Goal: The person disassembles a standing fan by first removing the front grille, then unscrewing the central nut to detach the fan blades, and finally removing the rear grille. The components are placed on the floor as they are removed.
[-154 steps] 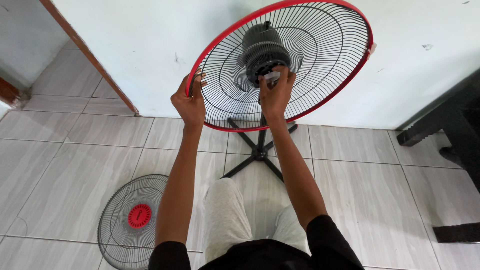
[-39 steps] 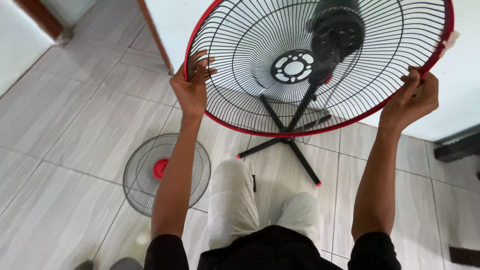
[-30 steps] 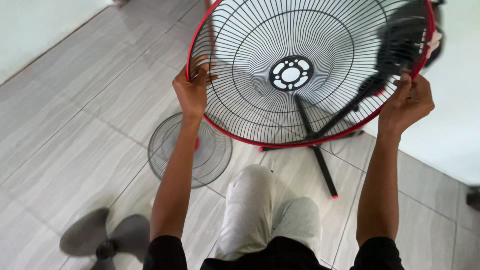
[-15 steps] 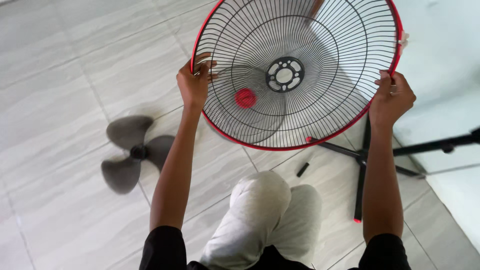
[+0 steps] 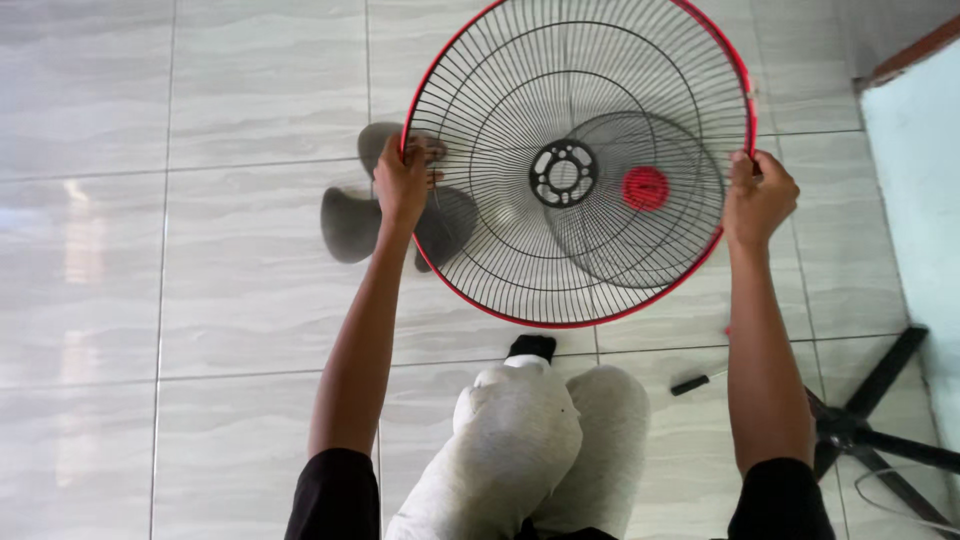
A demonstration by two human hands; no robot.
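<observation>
Both hands hold a round wire fan guard (image 5: pixel 520 110) with a red rim up in the air over the tiled floor (image 5: pixel 180 280). The left hand (image 5: pixel 403 185) is clenched on the rim at the guard's left edge, thumb and fingers hooked through the outer wires, and the right hand (image 5: pixel 758 195) is clenched on the rim at the right edge, so the two grips sit at opposite ends of one line across the circle, about level with each other. The guard lies between the hands, with more of its disc on the far side of that line than on the near side, and its black hub ring (image 5: pixel 563 173) sits close to midway between the grips, so neither hand is clearly nearer to the centre. It looks tilted, its open face turned toward the person. Seen through the wires, a second, smaller guard with a red centre cap (image 5: pixel 645 188) lies flat on the floor below the right half, and a grey three-bladed fan blade (image 5: pixel 352 222) lies on the floor under and just left of the left hand. A small dark screwdriver-like tool (image 5: pixel 690 383) lies on the floor near the right forearm, and the black crossed base of a stand (image 5: pixel 860 420) is at the near right. The person's knees in light grey trousers (image 5: pixel 540 440) are below the guard.
</observation>
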